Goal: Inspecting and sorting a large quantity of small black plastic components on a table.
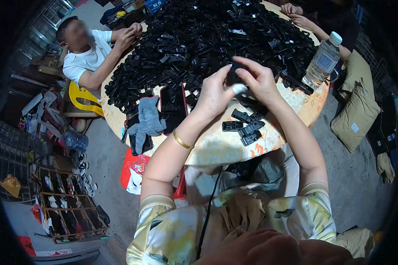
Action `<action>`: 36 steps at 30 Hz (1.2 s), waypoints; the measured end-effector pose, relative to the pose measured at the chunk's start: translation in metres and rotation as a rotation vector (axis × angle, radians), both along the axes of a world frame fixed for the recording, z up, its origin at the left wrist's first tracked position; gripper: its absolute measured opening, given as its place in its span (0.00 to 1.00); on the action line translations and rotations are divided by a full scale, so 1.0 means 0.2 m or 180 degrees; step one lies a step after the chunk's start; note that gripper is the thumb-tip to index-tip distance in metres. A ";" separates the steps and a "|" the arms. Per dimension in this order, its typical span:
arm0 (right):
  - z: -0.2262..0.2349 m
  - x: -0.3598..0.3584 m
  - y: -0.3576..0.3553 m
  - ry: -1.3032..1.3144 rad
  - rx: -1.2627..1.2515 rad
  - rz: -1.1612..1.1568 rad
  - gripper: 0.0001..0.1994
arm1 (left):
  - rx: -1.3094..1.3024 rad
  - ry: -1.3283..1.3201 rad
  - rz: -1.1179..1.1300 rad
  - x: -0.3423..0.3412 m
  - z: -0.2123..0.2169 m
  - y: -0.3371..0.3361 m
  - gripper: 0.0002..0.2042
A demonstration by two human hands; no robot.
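Plastic part, small, dark and blocky (pixel 233 76), sits between the person's 2 bare hands: to the right of the left hand (pixel 211 95) and to the left of the right hand (pixel 262 83). The left hand appears to pinch it between the fingers and the thumb, whose tip bears a white wrapping (pixel 239 88). The right hand comes in from the opposite side, its thumb bent toward the part and its index finger stretched out past the far end; whether it grips the part or merely touches it cannot be told. Neither hand is clearly nearer, since the part lies where the fingertips of both converge. Its long axis seems to point away from the body, though the fingers hide too much to be sure.

Beyond both hands, a broad heap of black plastic parts (pixel 199 46) spreads over the round bench with a pale, patterned covering (pixel 212 152). Nearer the body, a small cluster of black rectangular plastic pieces (pixel 250 128) lies closer to the right hand; its leftmost piece runs left to right. A grey knitted glove (pixel 148 117) lies left of the left hand, and a clear plastic bottle (pixel 325 62) stands right of the right hand.
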State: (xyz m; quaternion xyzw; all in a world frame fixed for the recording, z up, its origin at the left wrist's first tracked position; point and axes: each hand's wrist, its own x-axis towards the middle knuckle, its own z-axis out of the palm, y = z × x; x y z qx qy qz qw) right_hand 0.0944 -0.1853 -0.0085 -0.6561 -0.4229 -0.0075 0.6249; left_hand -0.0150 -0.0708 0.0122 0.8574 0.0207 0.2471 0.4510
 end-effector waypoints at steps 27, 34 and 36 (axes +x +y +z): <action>-0.10 0.16 0.02 -0.2383 -0.1060 -0.0506 0.11 | 0.2613 0.0665 0.0385 -0.32 0.02 -0.02 0.19; -0.13 0.16 0.14 -0.2452 -0.0851 -0.0933 0.12 | 0.2902 0.0651 0.0669 -0.12 -0.17 0.09 0.17; -0.12 0.17 0.13 -0.2329 -0.0980 -0.0861 0.12 | 0.2914 0.0768 0.0723 -0.07 -0.17 0.07 0.15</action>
